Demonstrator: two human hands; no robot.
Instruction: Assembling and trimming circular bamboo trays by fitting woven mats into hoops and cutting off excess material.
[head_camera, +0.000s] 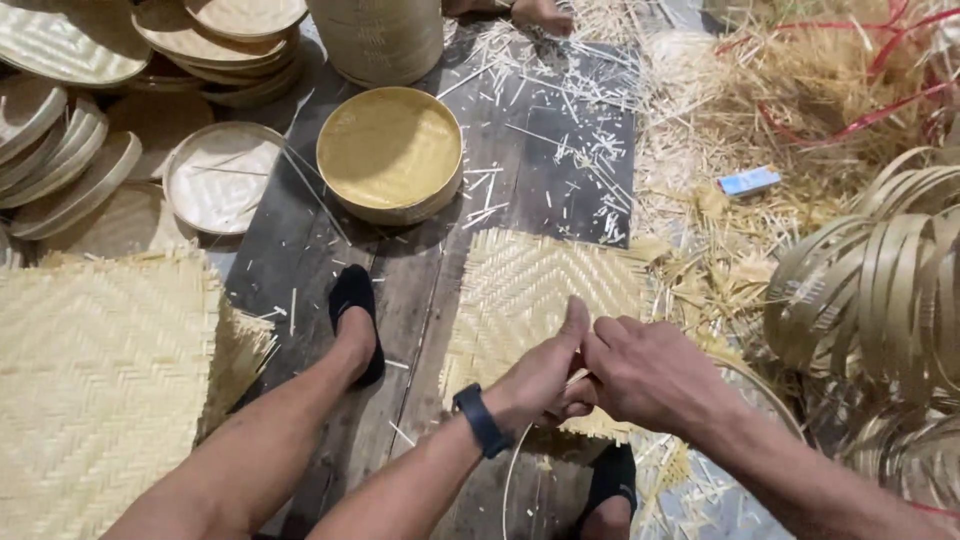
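Bare arms, a dark wristband (481, 420) (left wrist), black slip-on shoes (356, 300).

Both hands met at centre: left hand (545, 375) touching right hand (650, 375) over the woven mat (540, 285). A round tray (390, 150) sat at eleven o'clock, stacked trays (70, 150) at ten, coiled strips (880, 290) at three, a bigger mat (100, 370) at nine.

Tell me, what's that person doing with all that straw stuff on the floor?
A person sits on a dark wooden plank floor. Their left hand and right hand meet over a thin pale bamboo hoop, gripping it at the edge of a square mat of woven yellow bamboo strips. A round shallow woven bamboo tray sits ahead, and pale bamboo scraps lie scattered about.
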